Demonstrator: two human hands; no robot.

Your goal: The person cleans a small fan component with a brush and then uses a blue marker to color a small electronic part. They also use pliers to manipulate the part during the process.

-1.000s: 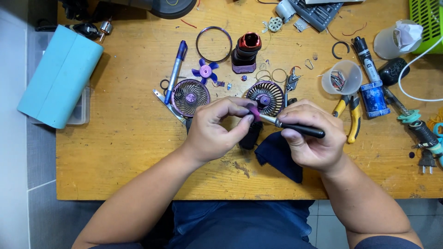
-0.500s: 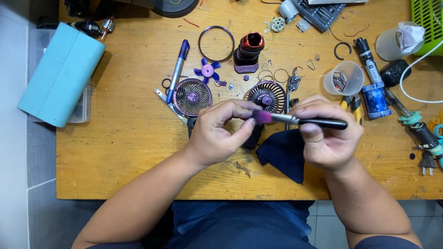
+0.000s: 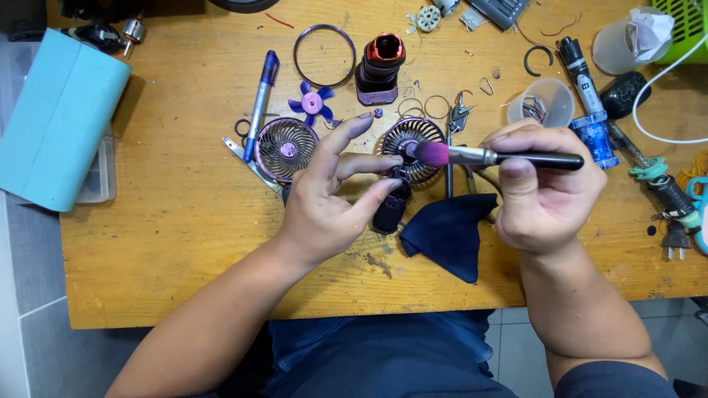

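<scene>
Brush work observed at wooden tabletop [image 3: 184, 243], viewed from above. Right hand [image 3: 542, 188] is closed around the black handle of a small brush with silver ferrule and pink bristles [image 3: 487, 155]; the handle lies level, bristles pointing left. Bristle tip sits at or just over a small dark part [image 3: 400, 149] pinched between the left thumb and forefinger; whether bristles actually touch it cannot be told.

Left hand [image 3: 332, 199]: thumb and forefinger together on that dark part, remaining fingers spread and raised. A dark, oblong housing [image 3: 389, 210] sits under the thumb, on or just above the tabletop; contact unclear.

Directly behind the brush tip lies a round purple-tinted wire fan grille [image 3: 413, 138]. A second round grille with purple hub [image 3: 286, 149] lies left of the left hand. Folded dark blue cloth [image 3: 446, 234] rests between the two wrists.

Further back: purple five-blade fan impeller [image 3: 312, 103], thin metal ring [image 3: 324, 55], black cylindrical motor casing with red rim [image 3: 380, 66], blue pen [image 3: 262, 103]. Clear plastic cup holding small parts [image 3: 546, 103] stands near the right hand. Light blue box [image 3: 63, 118] at the left edge.
</scene>
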